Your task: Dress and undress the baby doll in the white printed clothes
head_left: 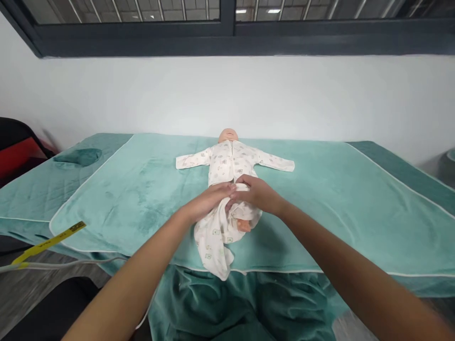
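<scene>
A baby doll (pixel 228 135) lies on its back on the bed, head toward the wall, in a white printed long-sleeved top (pixel 222 163) with both sleeves spread sideways. White printed baby trousers (pixel 213 239) are bunched around its legs, one trouser leg hanging toward the bed's near edge. Part of a doll foot (pixel 243 225) shows at the bunched cloth on the right. My left hand (pixel 213 198) is closed on the trousers' upper edge. My right hand (pixel 261 195) grips the same cloth from the right, fingers curled over it. Some fingertips are hidden in the folds.
A teal plush cover (pixel 341 189) lies over the bed, with a face hole (pixel 80 157) at the left end. A white wall and barred window stand behind. At the lower left are a cable (pixel 67 265) with a yellow tag (pixel 50 242) and a red-and-black object (pixel 19 151).
</scene>
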### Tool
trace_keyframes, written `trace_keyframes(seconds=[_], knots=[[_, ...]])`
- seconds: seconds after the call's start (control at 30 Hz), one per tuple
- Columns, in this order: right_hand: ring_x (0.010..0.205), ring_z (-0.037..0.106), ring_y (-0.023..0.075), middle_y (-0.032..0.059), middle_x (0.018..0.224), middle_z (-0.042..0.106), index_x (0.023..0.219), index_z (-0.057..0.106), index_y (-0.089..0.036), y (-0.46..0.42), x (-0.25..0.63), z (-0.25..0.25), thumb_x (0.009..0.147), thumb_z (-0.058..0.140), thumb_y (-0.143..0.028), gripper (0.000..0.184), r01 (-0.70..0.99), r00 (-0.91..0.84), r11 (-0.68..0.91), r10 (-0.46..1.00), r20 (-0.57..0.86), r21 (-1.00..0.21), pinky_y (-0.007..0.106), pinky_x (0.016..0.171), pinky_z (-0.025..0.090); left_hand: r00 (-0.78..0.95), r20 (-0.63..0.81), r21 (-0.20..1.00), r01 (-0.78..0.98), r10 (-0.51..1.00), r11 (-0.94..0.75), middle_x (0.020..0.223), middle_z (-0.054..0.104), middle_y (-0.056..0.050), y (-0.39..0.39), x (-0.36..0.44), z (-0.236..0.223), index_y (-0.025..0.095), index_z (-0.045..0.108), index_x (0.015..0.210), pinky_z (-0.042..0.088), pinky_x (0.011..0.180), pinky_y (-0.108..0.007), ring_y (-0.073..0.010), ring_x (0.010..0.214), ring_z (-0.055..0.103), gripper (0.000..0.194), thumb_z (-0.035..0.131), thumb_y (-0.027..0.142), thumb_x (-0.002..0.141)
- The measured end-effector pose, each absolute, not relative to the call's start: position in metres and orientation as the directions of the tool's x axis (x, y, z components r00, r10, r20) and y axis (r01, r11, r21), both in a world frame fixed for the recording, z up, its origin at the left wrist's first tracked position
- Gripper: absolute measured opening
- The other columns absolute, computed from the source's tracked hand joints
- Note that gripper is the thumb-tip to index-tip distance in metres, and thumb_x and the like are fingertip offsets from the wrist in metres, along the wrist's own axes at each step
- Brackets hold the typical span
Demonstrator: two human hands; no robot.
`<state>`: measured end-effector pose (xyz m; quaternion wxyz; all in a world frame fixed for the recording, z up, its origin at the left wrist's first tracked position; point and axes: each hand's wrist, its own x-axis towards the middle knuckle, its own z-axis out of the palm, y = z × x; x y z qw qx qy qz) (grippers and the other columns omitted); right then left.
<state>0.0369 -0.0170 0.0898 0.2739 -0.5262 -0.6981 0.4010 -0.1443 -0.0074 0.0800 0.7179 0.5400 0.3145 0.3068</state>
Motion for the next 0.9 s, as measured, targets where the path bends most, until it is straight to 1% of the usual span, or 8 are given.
trace_keyframes(seconds=[0.13, 0.2, 0.3, 0.4, 0.5, 0.67, 0.8, 0.9], knots=[[0.070, 0.047, 0.0130, -0.0027, 0.074, 0.053, 0.076, 0.054, -0.019, -0.004, 0.046, 0.092, 0.071, 0.071, -0.058, 0.043, 0.449, -0.268, 0.079, 0.962, -0.049, -0.890, 0.026, 0.064, 0.035, 0.679, -0.186, 0.957, -0.039, 0.710, 0.288, 0.084, 0.066, -0.006, 0.006, -0.170, 0.077, 0.013, 0.068, 0.089, 0.045, 0.075, -0.030, -0.0180, 0.078, 0.060, 0.040, 0.064, 0.053, 0.084], [0.063, 0.044, 0.0109, -0.0037, 0.069, 0.049, 0.074, 0.051, -0.019, -0.001, 0.052, 0.092, 0.069, 0.073, -0.059, 0.046, 0.412, -0.271, 0.042, 0.959, -0.079, -0.910, 0.024, 0.058, 0.032, 0.609, -0.220, 0.948, -0.052, 0.762, 0.315, 0.088, 0.067, -0.006, 0.012, -0.180, 0.071, 0.013, 0.068, 0.093, 0.045, 0.073, -0.028, -0.0177, 0.079, 0.061, 0.038, 0.070, 0.049, 0.080], [0.057, 0.040, 0.0099, -0.0037, 0.066, 0.047, 0.073, 0.048, -0.019, 0.002, 0.057, 0.089, 0.069, 0.072, -0.061, 0.049, 0.438, -0.305, 0.001, 0.941, -0.148, -0.899, 0.024, 0.052, 0.028, 0.538, -0.222, 0.937, -0.114, 0.813, 0.331, 0.082, 0.065, -0.003, 0.017, -0.185, 0.062, 0.013, 0.064, 0.090, 0.044, 0.066, -0.024, -0.0135, 0.072, 0.059, 0.035, 0.081, 0.035, 0.069], [0.060, 0.042, 0.0115, -0.0010, 0.068, 0.050, 0.071, 0.051, -0.018, 0.003, 0.055, 0.087, 0.078, 0.060, -0.068, 0.051, 0.481, -0.413, 0.047, 0.893, -0.179, -0.876, 0.026, 0.055, 0.031, 0.584, -0.169, 0.925, -0.184, 0.794, 0.331, 0.084, 0.064, -0.001, 0.014, -0.181, 0.059, 0.015, 0.061, 0.092, 0.043, 0.066, -0.022, -0.0114, 0.071, 0.059, 0.039, 0.085, 0.025, 0.062], [0.064, 0.047, 0.0132, 0.0014, 0.072, 0.055, 0.068, 0.054, -0.017, 0.003, 0.049, 0.092, 0.085, 0.047, -0.071, 0.056, 0.442, -0.465, 0.047, 0.866, -0.184, -0.896, 0.028, 0.062, 0.036, 0.574, -0.095, 0.930, -0.239, 0.813, 0.278, 0.081, 0.061, 0.002, 0.008, -0.174, 0.064, 0.017, 0.057, 0.089, 0.042, 0.065, -0.021, -0.0098, 0.069, 0.057, 0.040, 0.085, 0.024, 0.062], [0.063, 0.044, 0.0111, -0.0020, 0.070, 0.052, 0.073, 0.057, -0.018, 0.007, 0.039, 0.114, 0.074, 0.071, -0.054, 0.039, 0.428, -0.519, 0.019, 0.823, -0.228, -0.904, 0.025, 0.058, 0.034, 0.605, -0.072, 0.973, -0.131, 0.793, 0.189, 0.081, 0.057, 0.002, 0.001, -0.174, 0.078, 0.017, 0.060, 0.092, 0.040, 0.067, -0.021, -0.0097, 0.072, 0.055, 0.035, 0.082, 0.027, 0.067], [0.062, 0.045, 0.0117, -0.0012, 0.072, 0.055, 0.075, 0.059, -0.019, 0.011, 0.037, 0.127, 0.071, 0.075, -0.039, 0.026, 0.519, -0.657, 0.063, 0.667, -0.350, -0.853, 0.025, 0.055, 0.033, 0.643, -0.120, 0.981, -0.040, 0.757, 0.189, 0.086, 0.061, -0.002, 0.003, -0.182, 0.082, 0.016, 0.065, 0.092, 0.040, 0.067, -0.022, -0.0120, 0.076, 0.056, 0.029, 0.070, 0.042, 0.080], [0.059, 0.044, 0.0117, -0.0001, 0.071, 0.055, 0.073, 0.060, -0.020, 0.013, 0.038, 0.130, 0.070, 0.072, -0.031, 0.017, 0.580, -0.630, 0.107, 0.687, -0.362, -0.807, 0.025, 0.051, 0.030, 0.643, -0.141, 0.982, -0.004, 0.753, 0.187, 0.089, 0.064, -0.004, 0.008, -0.186, 0.079, 0.016, 0.067, 0.099, 0.042, 0.068, -0.023, -0.0138, 0.078, 0.058, 0.033, 0.074, 0.039, 0.077]])
